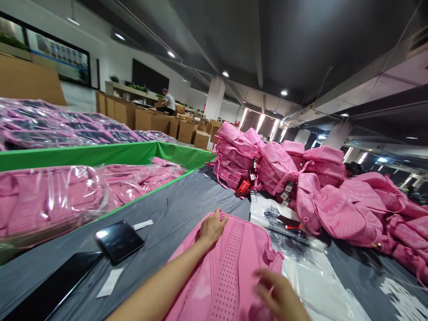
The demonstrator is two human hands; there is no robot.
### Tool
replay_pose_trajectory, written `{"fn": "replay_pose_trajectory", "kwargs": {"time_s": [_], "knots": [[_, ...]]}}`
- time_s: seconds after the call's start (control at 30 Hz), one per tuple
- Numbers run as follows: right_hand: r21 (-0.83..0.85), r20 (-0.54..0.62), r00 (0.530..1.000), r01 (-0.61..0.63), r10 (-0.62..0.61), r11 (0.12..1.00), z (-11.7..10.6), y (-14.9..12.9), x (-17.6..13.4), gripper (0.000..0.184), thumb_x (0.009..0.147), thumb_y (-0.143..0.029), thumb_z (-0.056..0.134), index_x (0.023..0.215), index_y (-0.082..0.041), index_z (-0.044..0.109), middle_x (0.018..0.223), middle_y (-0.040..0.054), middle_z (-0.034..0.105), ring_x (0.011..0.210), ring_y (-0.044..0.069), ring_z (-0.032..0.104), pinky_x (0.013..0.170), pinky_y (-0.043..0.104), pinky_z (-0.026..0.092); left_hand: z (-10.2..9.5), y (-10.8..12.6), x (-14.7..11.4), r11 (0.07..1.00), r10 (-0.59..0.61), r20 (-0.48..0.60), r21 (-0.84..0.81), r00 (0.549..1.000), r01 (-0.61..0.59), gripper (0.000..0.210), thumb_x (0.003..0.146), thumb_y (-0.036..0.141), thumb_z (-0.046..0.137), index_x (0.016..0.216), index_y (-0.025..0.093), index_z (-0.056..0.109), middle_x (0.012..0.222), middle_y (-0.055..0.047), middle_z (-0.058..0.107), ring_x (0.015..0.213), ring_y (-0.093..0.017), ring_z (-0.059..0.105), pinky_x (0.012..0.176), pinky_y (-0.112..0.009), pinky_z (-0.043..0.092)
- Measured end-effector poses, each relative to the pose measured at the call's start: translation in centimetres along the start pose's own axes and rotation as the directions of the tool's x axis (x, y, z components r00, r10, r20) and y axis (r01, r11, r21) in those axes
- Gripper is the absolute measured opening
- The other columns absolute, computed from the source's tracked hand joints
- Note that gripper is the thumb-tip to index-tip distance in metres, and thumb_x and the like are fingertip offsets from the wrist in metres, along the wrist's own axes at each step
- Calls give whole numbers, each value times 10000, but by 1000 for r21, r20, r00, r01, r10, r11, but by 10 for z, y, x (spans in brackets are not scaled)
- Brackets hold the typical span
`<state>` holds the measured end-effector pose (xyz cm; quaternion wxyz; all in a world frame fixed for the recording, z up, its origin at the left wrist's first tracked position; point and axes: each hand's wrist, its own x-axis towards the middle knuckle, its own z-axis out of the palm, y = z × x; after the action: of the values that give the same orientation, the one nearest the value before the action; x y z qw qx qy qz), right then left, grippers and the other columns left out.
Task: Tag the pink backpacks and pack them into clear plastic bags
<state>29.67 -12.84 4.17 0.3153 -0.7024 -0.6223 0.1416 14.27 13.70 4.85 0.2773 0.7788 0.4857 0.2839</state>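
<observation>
A pink backpack with a perforated strip down its middle lies on the grey-covered table, directly in front of me. My left hand grips it near its top edge, fingers bent over the fabric. Blurred by motion, my right hand is over the bag's lower right part with its fingers apart and nothing visible in them. Clear plastic bags with black print are stacked flat just right of the backpack.
Several pink backpacks with hang tags are heaped on the right. A green-walled bin holds plastic-wrapped bags at left. A phone, a black flat device and white paper slips lie left. Beyond, a person sits among cartons.
</observation>
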Motion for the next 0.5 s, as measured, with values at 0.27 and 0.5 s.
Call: {"fn": "replay_pose_trajectory", "kwargs": {"time_s": [0.27, 0.5], "knots": [[185, -408, 743, -501, 530, 845, -38, 47, 63, 558, 657, -825, 509, 606, -272, 461, 452, 29, 531, 416, 230, 553, 435, 328, 398, -23, 34, -9, 871, 435, 207, 151, 876, -468, 393, 917, 220, 578, 1273, 66, 635, 975, -235, 726, 1025, -389, 676, 933, -460, 459], [15, -485, 870, -90, 86, 996, -49, -19, 65, 426, 830, -654, 507, 903, -238, 567, 762, 31, 686, 672, 216, 641, 665, 305, 488, 55, 102, -25, 566, 821, 241, -238, 517, -789, 570, 815, 250, 789, 1351, 276, 597, 1427, -56, 601, 1388, -261, 448, 1147, -367, 349]]}}
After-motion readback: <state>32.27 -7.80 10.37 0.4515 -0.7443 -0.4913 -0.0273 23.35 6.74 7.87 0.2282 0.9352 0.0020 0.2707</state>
